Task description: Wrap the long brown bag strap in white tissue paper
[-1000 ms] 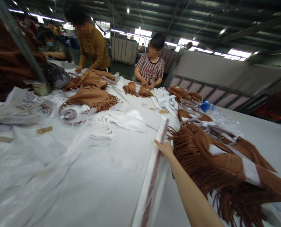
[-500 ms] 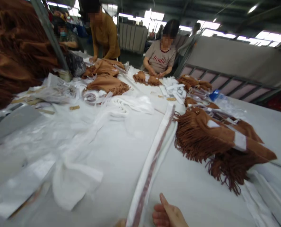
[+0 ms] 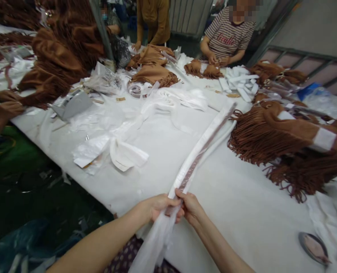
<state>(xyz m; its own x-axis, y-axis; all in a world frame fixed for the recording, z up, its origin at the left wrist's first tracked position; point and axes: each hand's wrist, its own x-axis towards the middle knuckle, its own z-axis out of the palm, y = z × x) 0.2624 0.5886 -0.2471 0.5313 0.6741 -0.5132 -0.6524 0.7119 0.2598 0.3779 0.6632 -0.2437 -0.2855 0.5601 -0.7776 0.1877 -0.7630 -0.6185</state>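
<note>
A long white strip point(image 3: 182, 170) of soft wrapping, with a brown band point(image 3: 191, 170) along it, stretches from the table's middle to the near edge. My left hand point(image 3: 160, 206) is closed around its near end, thumb on top. From the other side my right hand point(image 3: 191, 207) pinches the same strip, its fingers close to the left ones. Below both hands a thin translucent white tail point(image 3: 157, 242) hangs over the edge toward my lap. To the right lies a brown fringed textile point(image 3: 293, 132) with a white paper band point(image 3: 324, 138) around it.
Crumpled white sheets point(image 3: 128, 153) and a grey box-like piece point(image 3: 74, 106) lie to the left. Brown fringed bundles point(image 3: 154, 74) and white rolls point(image 3: 239, 81) are farther back. A co-worker in a striped shirt point(image 3: 225, 36) works opposite; another person's hands point(image 3: 6, 110) are at far left.
My right hand, formerly apart from the strip with its thumb raised, now grips it beside my left hand. The view has tilted down, showing both forearms and the table's near edge.
</note>
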